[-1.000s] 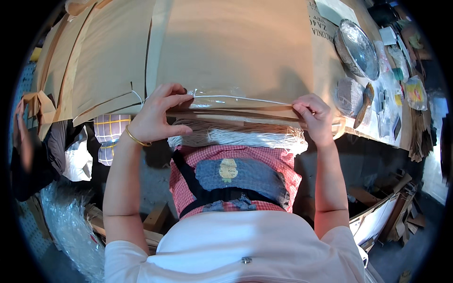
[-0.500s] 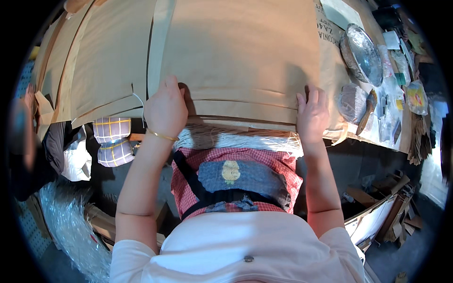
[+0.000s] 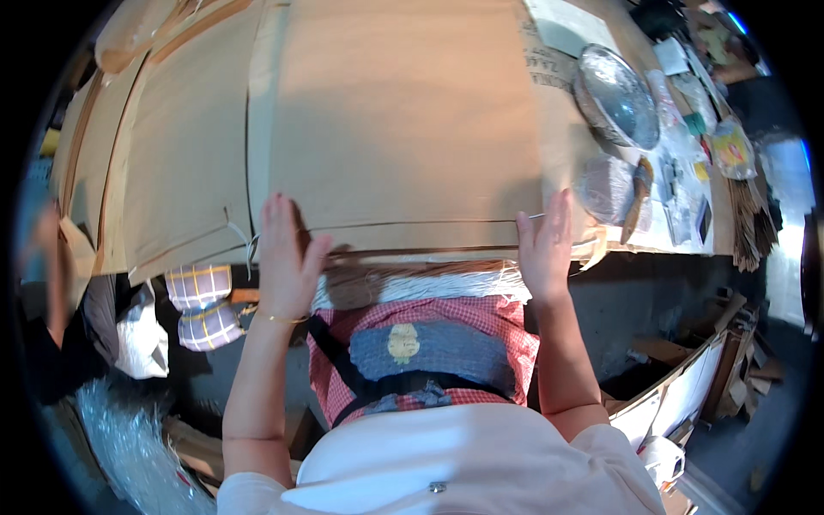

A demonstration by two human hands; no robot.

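Note:
A stack of large brown paper sheets [image 3: 403, 112] lies on the table, its near edges slightly uneven. My left hand [image 3: 287, 257] rests at the stack's near left corner, fingers straight and thumb apart. Opposite it, my right hand [image 3: 546, 249] stands along the near right corner, fingers stretched up and thumb spread. A short thin white strand shows by the right thumb; whether it touches the hand I cannot tell. Below the near edge, between my wrists, hangs a bundle of white strings [image 3: 429, 285]. Neither hand grips anything that I can see.
More brown paper [image 3: 184, 137] lies to the left. On the right are a metal bowl [image 3: 618, 99], a brush [image 3: 638, 202] and plastic bags [image 3: 734, 148]. Checked cloth bundles [image 3: 210, 328] hang below the left edge. At far left another person's arm [image 3: 53, 275] appears blurred.
Both hands have come nearer to me, and their bent fingers have straightened out along the stack's sides. The whole view has shifted, with the table's near edge lower.

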